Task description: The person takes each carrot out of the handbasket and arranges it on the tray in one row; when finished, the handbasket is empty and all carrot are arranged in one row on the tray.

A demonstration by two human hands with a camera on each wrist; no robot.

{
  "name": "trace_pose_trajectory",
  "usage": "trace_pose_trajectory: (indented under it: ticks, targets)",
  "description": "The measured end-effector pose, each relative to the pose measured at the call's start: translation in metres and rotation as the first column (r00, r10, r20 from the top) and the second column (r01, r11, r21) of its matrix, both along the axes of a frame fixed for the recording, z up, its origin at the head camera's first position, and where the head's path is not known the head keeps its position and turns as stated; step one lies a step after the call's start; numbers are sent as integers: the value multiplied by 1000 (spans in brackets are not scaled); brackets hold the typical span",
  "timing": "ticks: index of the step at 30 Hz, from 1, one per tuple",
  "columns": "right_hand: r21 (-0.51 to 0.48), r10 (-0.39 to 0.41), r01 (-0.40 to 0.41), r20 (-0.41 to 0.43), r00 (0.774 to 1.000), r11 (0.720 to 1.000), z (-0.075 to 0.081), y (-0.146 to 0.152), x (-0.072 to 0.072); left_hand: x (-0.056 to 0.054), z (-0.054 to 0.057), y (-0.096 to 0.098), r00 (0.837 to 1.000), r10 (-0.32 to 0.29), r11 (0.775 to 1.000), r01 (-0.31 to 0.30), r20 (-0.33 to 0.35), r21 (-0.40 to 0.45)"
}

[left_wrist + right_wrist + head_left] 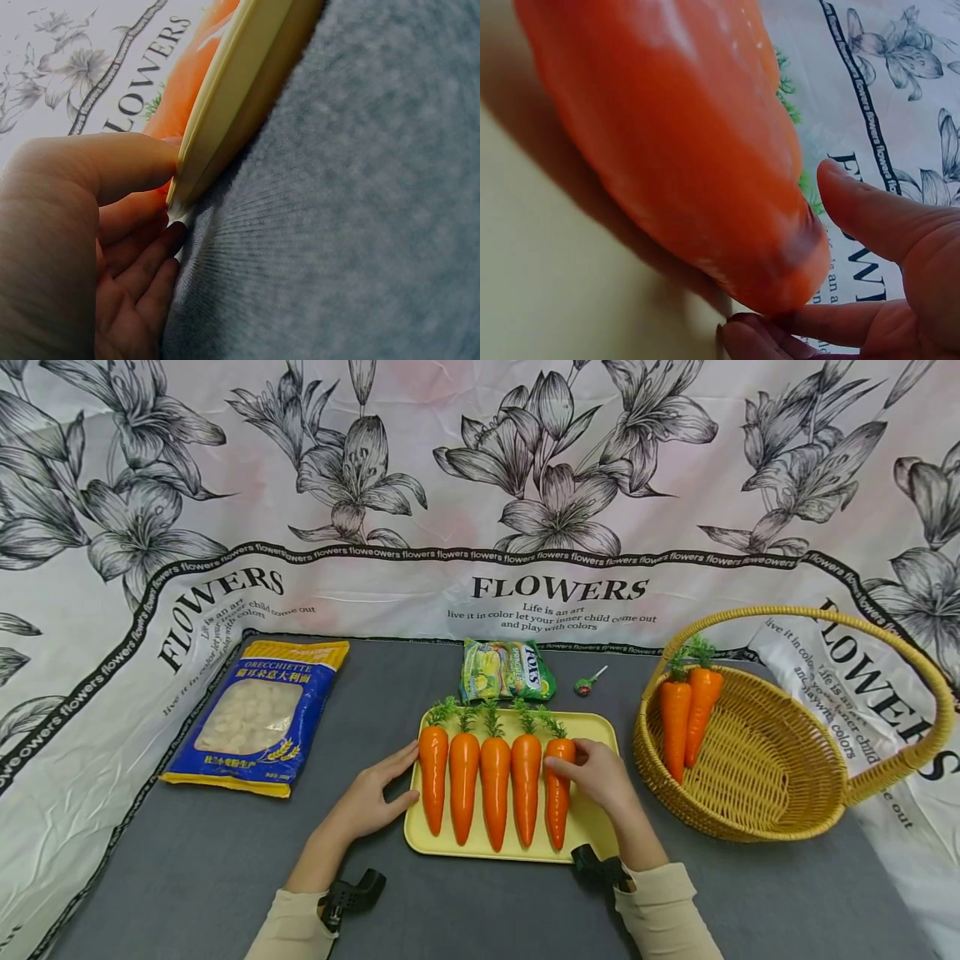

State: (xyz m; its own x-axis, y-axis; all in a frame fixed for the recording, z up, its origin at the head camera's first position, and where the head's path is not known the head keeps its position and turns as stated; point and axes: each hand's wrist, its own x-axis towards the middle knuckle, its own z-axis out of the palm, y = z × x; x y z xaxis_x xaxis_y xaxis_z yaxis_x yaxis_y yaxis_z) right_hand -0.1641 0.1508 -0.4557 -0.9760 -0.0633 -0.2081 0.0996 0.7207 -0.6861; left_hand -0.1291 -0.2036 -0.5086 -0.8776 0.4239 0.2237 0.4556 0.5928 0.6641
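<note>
Several orange carrots with green tops lie side by side on a yellow tray point(596, 723). My left hand point(372, 795) touches the tray's left edge beside the leftmost carrot point(432, 777). In the left wrist view its thumb meets the rim, and the loosely extended fingers sit below that edge. At the right end, my right hand point(602, 777) is around the upper part of the rightmost carrot point(557, 814). From the right wrist, fingers point(840, 322) touch the side of this carrot point(682, 150), while the thumb stands a little apart from it.
A wicker basket point(780, 760) with a tall handle stands at the right, two carrots point(675, 727) leaning inside. Behind the tray lie a green candy bag point(508, 670) and a lollipop point(583, 686). A blue and yellow orecchiette bag point(258, 718) lies at the left.
</note>
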Motion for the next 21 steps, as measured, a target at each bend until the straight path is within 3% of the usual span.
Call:
trace_pose_trajectory:
  ticks: [7, 16, 21]
  targets:
    - [-24, 0, 1, 31, 1000, 1000, 8, 7, 2, 1, 0, 0, 1000, 6, 1000, -6, -6, -7]
    - [-144, 19, -29, -74, 997, 989, 22, 19, 4, 1, 0, 0, 1000, 7, 1000, -7, -2, -18]
    - [-284, 17, -54, -131, 991, 957, 31, 25, 8, 1, 1, 0, 1000, 4, 1000, -4, -10, -21]
